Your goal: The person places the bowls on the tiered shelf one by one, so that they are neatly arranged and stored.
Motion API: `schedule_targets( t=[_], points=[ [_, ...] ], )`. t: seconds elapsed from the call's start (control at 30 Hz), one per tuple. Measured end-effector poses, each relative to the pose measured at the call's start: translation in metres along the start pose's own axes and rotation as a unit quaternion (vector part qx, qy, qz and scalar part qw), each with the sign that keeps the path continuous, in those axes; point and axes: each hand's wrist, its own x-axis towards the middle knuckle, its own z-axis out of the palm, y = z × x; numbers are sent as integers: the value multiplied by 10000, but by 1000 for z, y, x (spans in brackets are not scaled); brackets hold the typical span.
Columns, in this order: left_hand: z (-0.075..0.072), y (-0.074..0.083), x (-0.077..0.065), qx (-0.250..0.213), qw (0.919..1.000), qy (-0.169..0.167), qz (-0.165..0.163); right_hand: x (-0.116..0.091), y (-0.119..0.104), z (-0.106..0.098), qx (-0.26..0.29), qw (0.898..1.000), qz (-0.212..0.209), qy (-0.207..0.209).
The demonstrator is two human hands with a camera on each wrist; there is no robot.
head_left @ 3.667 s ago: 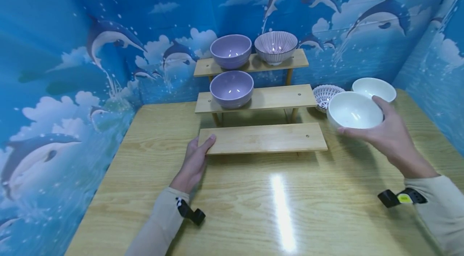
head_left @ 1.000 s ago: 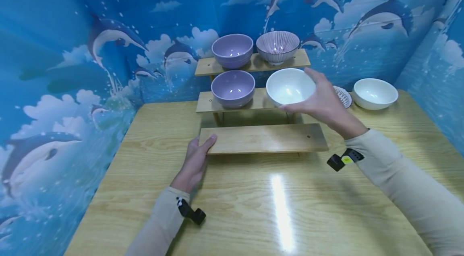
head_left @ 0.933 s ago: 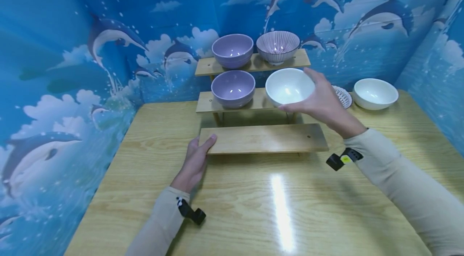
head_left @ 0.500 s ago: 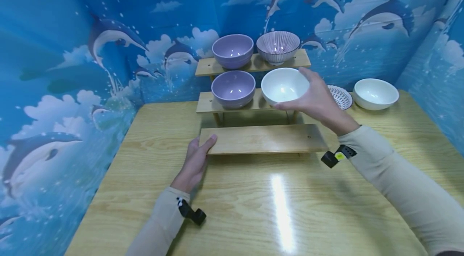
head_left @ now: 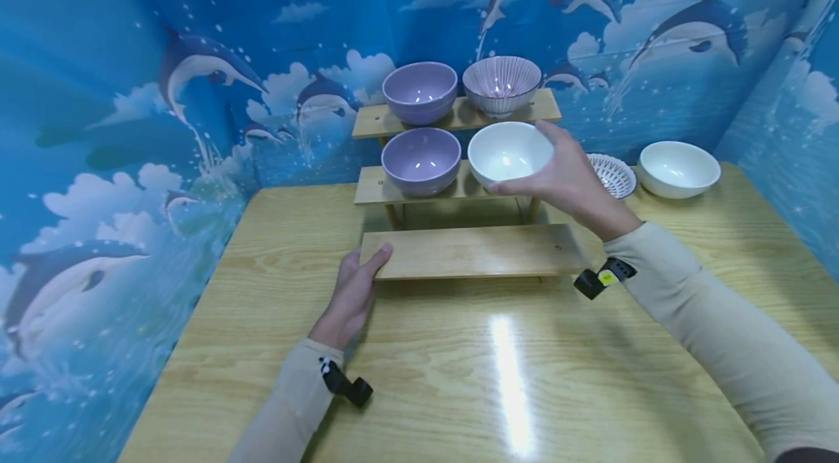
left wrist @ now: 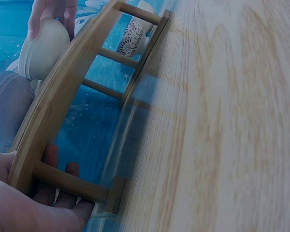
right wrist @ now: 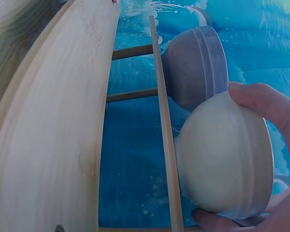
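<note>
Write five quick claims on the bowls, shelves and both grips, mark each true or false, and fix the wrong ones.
1. The right-hand grip holds a glossy, round white bowl. True.
2. That bowl is upside down. False: its opening faces up.
3. The left-hand grip holds the left end of the flat, pale wooden bottom shelf. True.
4. A glossy, round purple bowl stands on the flat, pale wooden middle shelf. True.
5. In the head view, it is right of the held white bowl. False: it is left of it.
</note>
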Motion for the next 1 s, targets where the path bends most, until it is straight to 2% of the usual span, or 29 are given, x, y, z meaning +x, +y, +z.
schedule_targets(
  t=[1.0],
  points=[
    [1, 1, 0, -106, 9999, 6, -21, 3, 2, 2, 435, 9990, 73, -75]
  ],
)
